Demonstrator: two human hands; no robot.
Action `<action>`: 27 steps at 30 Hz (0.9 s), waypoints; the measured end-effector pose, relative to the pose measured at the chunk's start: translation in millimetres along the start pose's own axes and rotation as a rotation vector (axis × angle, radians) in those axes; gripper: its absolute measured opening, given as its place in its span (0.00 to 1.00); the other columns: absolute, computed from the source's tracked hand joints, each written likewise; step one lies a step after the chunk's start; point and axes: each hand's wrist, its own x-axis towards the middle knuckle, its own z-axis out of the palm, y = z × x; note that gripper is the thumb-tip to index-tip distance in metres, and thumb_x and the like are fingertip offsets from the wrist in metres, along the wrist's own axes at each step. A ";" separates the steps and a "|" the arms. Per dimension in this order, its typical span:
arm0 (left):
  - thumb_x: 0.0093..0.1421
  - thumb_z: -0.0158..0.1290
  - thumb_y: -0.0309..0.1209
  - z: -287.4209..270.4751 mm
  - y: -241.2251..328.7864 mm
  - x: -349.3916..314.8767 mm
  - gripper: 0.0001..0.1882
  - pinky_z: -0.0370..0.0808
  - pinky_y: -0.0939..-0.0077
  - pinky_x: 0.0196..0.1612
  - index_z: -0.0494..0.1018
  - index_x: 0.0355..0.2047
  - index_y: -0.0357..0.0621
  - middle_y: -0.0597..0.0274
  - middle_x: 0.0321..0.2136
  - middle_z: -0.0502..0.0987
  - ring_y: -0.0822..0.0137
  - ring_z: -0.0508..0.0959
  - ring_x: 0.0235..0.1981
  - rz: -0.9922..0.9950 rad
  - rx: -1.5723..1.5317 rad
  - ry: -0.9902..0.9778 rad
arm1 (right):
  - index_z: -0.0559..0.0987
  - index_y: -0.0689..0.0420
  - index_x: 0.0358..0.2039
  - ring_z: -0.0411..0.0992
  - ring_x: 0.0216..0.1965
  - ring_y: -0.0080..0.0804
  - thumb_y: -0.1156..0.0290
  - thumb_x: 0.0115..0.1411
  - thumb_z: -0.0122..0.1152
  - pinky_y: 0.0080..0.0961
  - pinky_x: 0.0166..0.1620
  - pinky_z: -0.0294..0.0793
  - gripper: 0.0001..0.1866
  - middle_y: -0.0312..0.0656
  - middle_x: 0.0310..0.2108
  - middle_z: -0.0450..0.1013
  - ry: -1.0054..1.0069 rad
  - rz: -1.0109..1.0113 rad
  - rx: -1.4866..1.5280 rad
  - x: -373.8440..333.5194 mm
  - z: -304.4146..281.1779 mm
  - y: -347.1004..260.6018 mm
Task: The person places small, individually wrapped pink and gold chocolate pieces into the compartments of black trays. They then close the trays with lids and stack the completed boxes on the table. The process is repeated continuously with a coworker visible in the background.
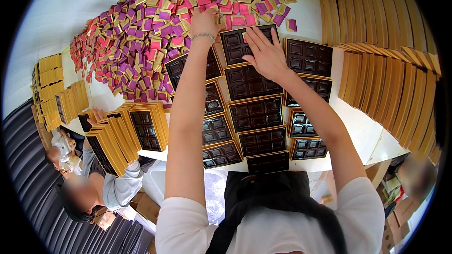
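Gold-edged dark trays (pixel 256 113) lie in columns on a white surface (pixel 351 129). Beyond the trays and to their left spreads a big pile (pixel 136 47) of small pink, purple and gold packets. The person's left hand (pixel 205 23) is at the pile's near edge, just past the trays; the right hand (pixel 266 51) lies over the farthest middle one, with a pink packet (pixel 245 37) by its fingers. Right of the trays stand long rows of gold-edged boxes (pixel 381 94); to their left, a co-worker (pixel 110 188) handles a row of upright ones (pixel 113 141).
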 end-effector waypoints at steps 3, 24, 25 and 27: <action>0.40 0.70 0.34 -3.8 -9.5 -1.0 0.30 0.74 0.61 0.50 0.75 0.46 0.49 0.48 0.47 0.69 0.49 0.74 0.48 0.119 0.027 -0.002 | 0.77 0.61 0.43 0.66 0.56 0.40 0.64 0.56 0.58 0.48 0.58 0.61 0.17 0.45 0.50 0.70 -0.036 0.084 0.132 29.6 -1.2 10.1; 0.52 0.61 0.31 20.7 7.3 -85.5 0.13 0.73 0.68 0.32 0.79 0.40 0.50 0.60 0.33 0.80 0.64 0.77 0.31 0.253 -0.128 0.295 | 0.79 0.55 0.41 0.75 0.43 0.44 0.79 0.50 0.54 0.37 0.42 0.76 0.16 0.44 0.38 0.77 -0.015 0.175 0.114 26.8 -26.2 36.4; 0.52 0.61 0.32 24.4 11.6 -90.9 0.14 0.73 0.67 0.36 0.79 0.41 0.49 0.60 0.38 0.79 0.62 0.77 0.36 0.237 -0.102 0.318 | 0.77 0.56 0.45 0.72 0.49 0.44 0.80 0.51 0.53 0.37 0.47 0.74 0.19 0.45 0.44 0.75 0.008 0.129 0.076 7.0 -15.5 38.0; 0.53 0.60 0.33 25.5 20.3 -95.4 0.15 0.74 0.64 0.42 0.78 0.42 0.48 0.58 0.47 0.76 0.57 0.75 0.44 0.206 -0.046 0.380 | 0.73 0.58 0.51 0.67 0.57 0.43 0.80 0.52 0.52 0.37 0.56 0.69 0.23 0.45 0.53 0.71 0.024 0.069 0.001 -12.0 -9.4 39.0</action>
